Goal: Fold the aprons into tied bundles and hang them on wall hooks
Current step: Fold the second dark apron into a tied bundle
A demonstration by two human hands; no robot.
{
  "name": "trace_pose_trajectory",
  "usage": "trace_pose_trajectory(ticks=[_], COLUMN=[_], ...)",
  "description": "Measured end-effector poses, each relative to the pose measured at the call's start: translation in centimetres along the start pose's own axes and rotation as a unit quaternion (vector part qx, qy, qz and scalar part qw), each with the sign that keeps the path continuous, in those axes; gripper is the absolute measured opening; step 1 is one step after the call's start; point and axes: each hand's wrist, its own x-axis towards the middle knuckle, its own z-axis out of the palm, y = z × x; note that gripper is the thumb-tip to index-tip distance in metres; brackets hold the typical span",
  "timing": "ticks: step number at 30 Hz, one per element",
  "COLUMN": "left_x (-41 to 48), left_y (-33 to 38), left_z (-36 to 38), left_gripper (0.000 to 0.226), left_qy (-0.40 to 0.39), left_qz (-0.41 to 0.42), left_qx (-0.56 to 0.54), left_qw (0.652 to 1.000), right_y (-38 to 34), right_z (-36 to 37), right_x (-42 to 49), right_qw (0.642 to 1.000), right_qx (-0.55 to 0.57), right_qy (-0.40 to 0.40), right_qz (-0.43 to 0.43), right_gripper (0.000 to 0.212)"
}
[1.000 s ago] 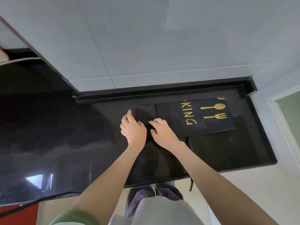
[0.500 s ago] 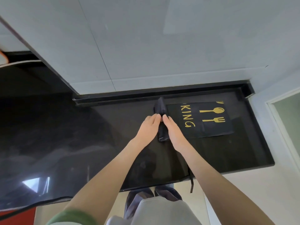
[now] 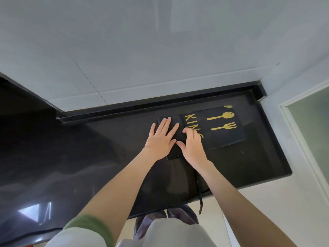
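Left hand [image 3: 162, 138] lies flat, fingers spread, on the folded apron [image 3: 226, 138]; right hand [image 3: 193, 146] presses it alongside, fingers relaxed.

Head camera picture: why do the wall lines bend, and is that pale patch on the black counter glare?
In the head view the wide-angle lens bows the wall seam and the edge of the countertop; in the head view the pale patch, lower left, is light reflected off that glossy top; the gold print on the apron looks sharp and evenly lit.
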Motion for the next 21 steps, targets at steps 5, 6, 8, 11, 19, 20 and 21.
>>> trace_pose_trajectory(ticks=[5, 6, 8, 11, 19, 20, 21], left_x=[0.0, 0.0, -0.2, -0.7, -1.1, -1.3, -1.6], left_y=[0.4, 0.6, 1.2, 1.9, -1.0, -1.5, -2.1], left_z=[-0.2, -0.4, -1.0, -1.6, -3.5, -3.4, -3.4], left_gripper=[0.059, 0.060, 0.063, 0.062, 0.064, 0.066, 0.069], left_qy=[-0.012, -0.008, 0.000, 0.008, -0.016, -0.021, -0.032], left_qz=[-0.020, -0.026, -0.038, -0.049, 0.033, 0.054, 0.080], left_qx=[0.020, 0.028, 0.034, 0.046, 0.060, 0.047, 0.035], left_qw=[1.000, 0.999, 0.999, 0.998, 0.997, 0.997, 0.996], right_y=[2.0, 2.4, 2.8, 2.2, 3.4, 3.4, 3.2], right_z=[-2.0, -2.5, -3.4, -3.5, -0.3, -0.5, -0.9], right_x=[-0.3, -0.3, -0.4, -1.8, -5.3, -5.5, -5.8], right_qw=[0.995, 0.995, 0.996, 0.991, 0.971, 0.974, 0.981], right_qx=[0.084, 0.088, 0.079, 0.023, -0.135, -0.123, -0.094], right_qy=[-0.044, -0.035, -0.013, -0.081, -0.065, -0.047, -0.043], right_qz=[-0.018, -0.012, -0.028, -0.100, -0.188, -0.186, -0.164], right_gripper=[0.037, 0.036, 0.028, 0.046, 0.055, 0.047, 0.042])
